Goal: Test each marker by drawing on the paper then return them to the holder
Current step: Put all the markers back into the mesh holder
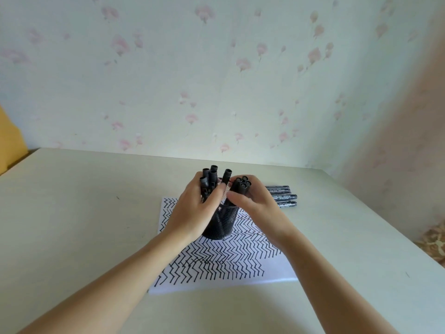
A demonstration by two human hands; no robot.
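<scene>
Markers (212, 177) stand caps-up in a black mesh holder (220, 225), which sits on the far half of a sheet of paper (216, 261) covered in black zigzag lines. Both hands meet over the holder's mouth. The left hand (195, 208) comes in from the near left and curls its fingers round the left-hand cluster of markers just above the rim, so that their caps stick up past the fingertips; the palm covers the holder's left wall. The right hand (255, 201) comes in from the near right and grips a tight bundle of markers (242, 185), their round black ends showing above the knuckles, tilted slightly leftward toward the holder's opening. The thumb of this hand presses against the bundle's near side, just beside the left hand's fingers, and the two hands touch or nearly touch there. Whether the lower ends of the bundle are already inside the holder cannot be told, since the hands hide the rim on that side.

Beyond the right hand, a small row of loose markers (281, 196) lies flat on the pale table (84, 225), side by side, just off the paper's far right corner. Floral wallpaper (216, 68) rises behind the table.
</scene>
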